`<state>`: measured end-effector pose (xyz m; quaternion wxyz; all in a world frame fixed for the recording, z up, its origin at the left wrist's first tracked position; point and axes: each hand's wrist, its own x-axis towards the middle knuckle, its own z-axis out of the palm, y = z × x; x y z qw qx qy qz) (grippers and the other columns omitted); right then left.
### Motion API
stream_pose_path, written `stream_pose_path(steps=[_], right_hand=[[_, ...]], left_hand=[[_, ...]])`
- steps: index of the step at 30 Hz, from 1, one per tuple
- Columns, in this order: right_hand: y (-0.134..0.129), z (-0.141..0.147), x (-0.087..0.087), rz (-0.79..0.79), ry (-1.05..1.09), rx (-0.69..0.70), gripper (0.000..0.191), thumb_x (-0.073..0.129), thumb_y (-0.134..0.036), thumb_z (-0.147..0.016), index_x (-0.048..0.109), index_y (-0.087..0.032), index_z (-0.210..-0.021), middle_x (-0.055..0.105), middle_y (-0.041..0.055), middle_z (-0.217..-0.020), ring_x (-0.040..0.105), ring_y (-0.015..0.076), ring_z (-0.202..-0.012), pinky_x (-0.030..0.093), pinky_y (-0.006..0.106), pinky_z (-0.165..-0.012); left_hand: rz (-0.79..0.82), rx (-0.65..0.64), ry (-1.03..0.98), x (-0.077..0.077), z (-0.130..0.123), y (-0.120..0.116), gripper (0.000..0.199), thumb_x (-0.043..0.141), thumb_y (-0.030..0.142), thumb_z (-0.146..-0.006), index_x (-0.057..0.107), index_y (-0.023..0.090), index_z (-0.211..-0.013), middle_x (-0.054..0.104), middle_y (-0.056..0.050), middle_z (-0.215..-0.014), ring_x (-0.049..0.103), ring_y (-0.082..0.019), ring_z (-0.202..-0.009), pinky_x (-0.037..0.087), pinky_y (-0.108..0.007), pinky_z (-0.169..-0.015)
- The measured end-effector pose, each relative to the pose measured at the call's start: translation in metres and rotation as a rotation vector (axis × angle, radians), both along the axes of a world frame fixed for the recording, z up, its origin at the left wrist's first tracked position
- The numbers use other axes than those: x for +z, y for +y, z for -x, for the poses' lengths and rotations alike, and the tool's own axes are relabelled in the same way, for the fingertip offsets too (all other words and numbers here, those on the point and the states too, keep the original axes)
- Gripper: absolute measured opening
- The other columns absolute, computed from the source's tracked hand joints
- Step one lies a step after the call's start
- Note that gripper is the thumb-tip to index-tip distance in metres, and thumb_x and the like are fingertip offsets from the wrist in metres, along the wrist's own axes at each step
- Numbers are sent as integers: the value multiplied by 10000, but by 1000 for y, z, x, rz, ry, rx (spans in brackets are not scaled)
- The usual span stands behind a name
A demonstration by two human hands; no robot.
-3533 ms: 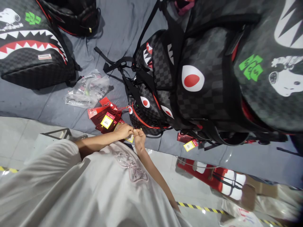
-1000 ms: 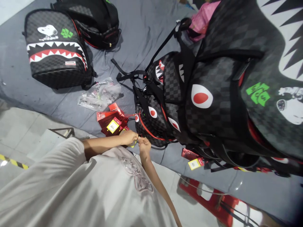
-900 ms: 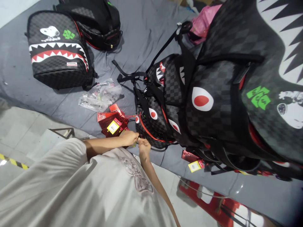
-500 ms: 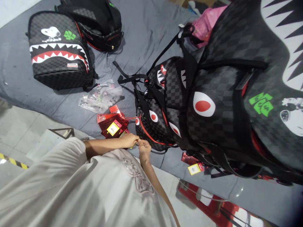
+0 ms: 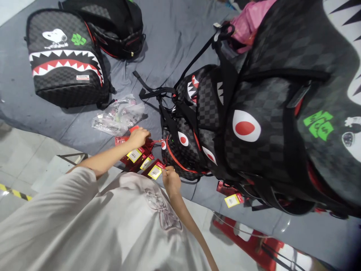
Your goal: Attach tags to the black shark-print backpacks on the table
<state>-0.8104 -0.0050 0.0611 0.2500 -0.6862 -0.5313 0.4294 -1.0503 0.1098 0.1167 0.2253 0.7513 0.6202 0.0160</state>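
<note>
Red tags with yellow-edged white labels (image 5: 134, 154) lie in a pile at the near edge of the grey cloth. My left hand (image 5: 139, 137) is over the top of this pile, its fingers bent down at the red tags and cords; whether it grips any is unclear. Pinched by its corner, another red tag with a yellow-edged label (image 5: 155, 171) is in my right hand (image 5: 171, 178), beside the nearest black checkered backpack (image 5: 184, 158). Red cords run from the pile towards that backpack.
A clear plastic bag (image 5: 118, 116) lies beyond the tags. Shark-mouth backpack (image 5: 67, 82) and a black one (image 5: 118, 30) rest far left. Large checkered backpacks (image 5: 262, 113) fill the right. A pink bag (image 5: 248, 26) is behind; a red stool (image 5: 248, 241) stands below.
My left hand has left my right hand and moved up and left onto the tag pile. A labelled tag now shows at my right hand. The view has shifted slightly.
</note>
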Motion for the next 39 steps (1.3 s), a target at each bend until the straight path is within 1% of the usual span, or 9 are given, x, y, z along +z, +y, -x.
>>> stream_pose_path(steps=[2, 6, 9, 16, 22, 27, 31, 35, 39], right_hand=[[12, 8, 5, -22, -33, 34, 148, 655, -337, -793, 688, -226, -886, 579, -8, -591, 512, 171, -574, 332, 280, -599], [55, 43, -1, -78, 90, 205, 504, 552, -242, -841, 568, -240, -1344, 629, -43, -645, 570, 164, -608, 410, 258, -636], [88, 70, -16, -78, 208, 298, 610, 485, -170, -832, 479, -200, -1441, 604, -70, -602, 584, 148, -596, 468, 245, -649], [112, 99, -32, -59, 151, 210, 448, 502, -154, -857, 626, -192, -1286, 714, 40, -861, 647, 181, -782, 516, 342, -840], [111, 100, -26, -37, 97, 165, 473, 547, -161, -858, 602, -156, -1328, 728, 78, -907, 665, 222, -874, 497, 339, -870], [97, 83, -3, -69, 127, 190, 487, 556, -182, -852, 594, -200, -1338, 721, 4, -808, 663, 193, -809, 503, 294, -818], [58, 39, 30, -175, 109, 97, 447, 516, -253, -899, 557, -227, -1344, 734, 19, -897, 668, 190, -802, 484, 284, -778], [22, -28, 44, -280, -181, -289, 475, 441, -331, -925, 487, -138, -1357, 714, 68, -863, 639, 205, -687, 444, 289, -659], [12, -60, 34, -252, -224, -261, 418, 424, -316, -906, 560, -124, -1251, 692, 56, -758, 613, 198, -633, 433, 286, -632]], left_hand=[[-1, -97, 31, -5, 15, 25, 306, 485, 124, -840, 721, 200, -1020, 710, -115, -1073, 546, -248, -1105, 361, -366, -921], [16, -266, 92, -25, 12, 48, 173, 581, 170, -774, 731, 213, -850, 731, -95, -933, 559, -233, -1013, 317, -387, -923], [4, -328, 155, -32, 7, 52, 111, 594, 160, -747, 703, 182, -736, 711, -97, -783, 578, -214, -867, 318, -406, -926], [-146, -412, 213, 7, 15, 46, 241, 483, 174, -870, 722, 187, -840, 698, -128, -770, 577, -270, -965, 259, -468, -1057], [-183, -383, 277, 32, 23, 51, 195, 530, 29, -714, 650, 134, -602, 625, -138, -597, 604, -289, -851, 297, -526, -998], [-220, -382, 220, 64, 26, 59, 194, 513, 159, -813, 693, 174, -741, 658, -83, -727, 617, -249, -908, 312, -494, -1060], [-263, -473, 35, 88, -6, 43, 319, 393, 271, -953, 709, 233, -971, 698, -32, -897, 623, -171, -906, 358, -369, -1063], [-169, -480, 39, 86, -55, 17, 321, 396, 225, -954, 697, 251, -1064, 704, -44, -1005, 650, -179, -876, 437, -272, -720], [-77, -499, 86, 70, -93, 3, 276, 435, 216, -936, 697, 224, -1019, 708, -62, -1027, 673, -202, -856, 402, -271, -640]])
